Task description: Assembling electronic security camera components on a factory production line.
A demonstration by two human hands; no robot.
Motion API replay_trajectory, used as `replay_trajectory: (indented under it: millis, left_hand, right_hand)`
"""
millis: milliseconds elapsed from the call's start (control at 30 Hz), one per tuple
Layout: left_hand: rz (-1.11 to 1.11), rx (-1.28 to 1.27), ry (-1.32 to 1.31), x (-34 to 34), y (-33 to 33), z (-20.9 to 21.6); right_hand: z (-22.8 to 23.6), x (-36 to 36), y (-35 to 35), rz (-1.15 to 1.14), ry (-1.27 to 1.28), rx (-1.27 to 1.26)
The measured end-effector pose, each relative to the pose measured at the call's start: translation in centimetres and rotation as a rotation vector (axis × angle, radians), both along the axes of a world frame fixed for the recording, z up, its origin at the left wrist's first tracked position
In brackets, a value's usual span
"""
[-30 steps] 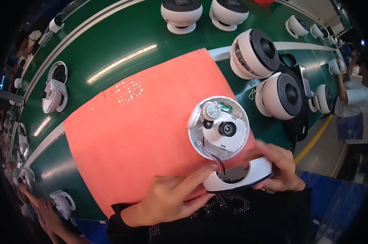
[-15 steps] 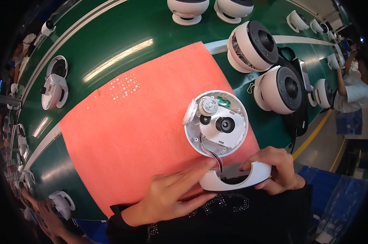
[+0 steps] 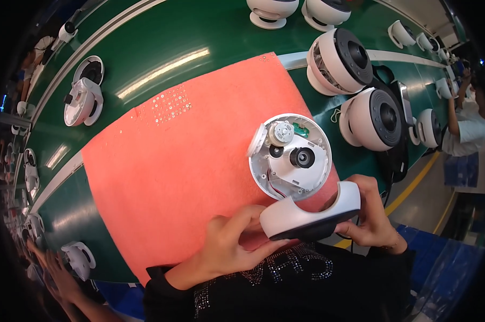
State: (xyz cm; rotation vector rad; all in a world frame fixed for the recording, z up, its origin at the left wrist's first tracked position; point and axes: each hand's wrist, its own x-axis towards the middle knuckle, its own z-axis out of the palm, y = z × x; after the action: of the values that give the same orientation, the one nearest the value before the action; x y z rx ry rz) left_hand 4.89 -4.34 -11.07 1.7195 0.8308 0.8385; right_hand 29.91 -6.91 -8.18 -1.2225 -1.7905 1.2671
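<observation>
My left hand (image 3: 234, 236) and my right hand (image 3: 374, 217) grip a white curved housing part (image 3: 306, 219) from its two ends. It has a U-shaped cutout on top and a dark base turned partly toward me. Just beyond it, an open round white housing (image 3: 257, 180) rests on the orange mat (image 3: 172, 182). Inside are a round motor (image 3: 281, 133), a small green circuit board (image 3: 301, 130) and a black cylindrical piece (image 3: 302, 157) on a white plate. Thin dark-red wires (image 3: 274, 189) run toward the held part, which hides their ends.
Small shiny screws (image 3: 171, 104) lie in rows on the mat. Two white-and-black fan-like units (image 3: 372, 119) stand at the right beside a black strap (image 3: 397, 163). A partly assembled unit (image 3: 84, 99) sits at the far left. Another person's hand (image 3: 63, 279) shows at lower left.
Both hands have tilted the white housing part, so more of its dark base shows and less of its inside. The wires are now more hidden. The whole view has shifted slightly.
</observation>
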Motion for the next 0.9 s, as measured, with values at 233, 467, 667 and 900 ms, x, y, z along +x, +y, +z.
replay_trajectory:
  millis: [233, 467, 667, 900]
  left_hand:
    - [0.04, -0.275, -0.159, -1.1, -1.0, -1.3]
    - [0.097, -0.288, -0.124, 0.4, -2.8, 5.2]
    - [0.138, -0.331, -0.179, 0.4, -3.5, 5.6]
    - [0.142, -0.285, -0.128, 1.5, -3.3, 5.6]
  right_hand:
    - [-2.1, -2.2, -0.7, -0.082, 0.336, -0.191]
    - [3.5, -1.4, -2.5, -0.092, 0.314, -0.179]
    - [2.3, -2.2, -3.3, -0.081, 0.49, -0.08]
    - [2.3, -2.0, -3.0, -0.16, 0.319, 0.073]
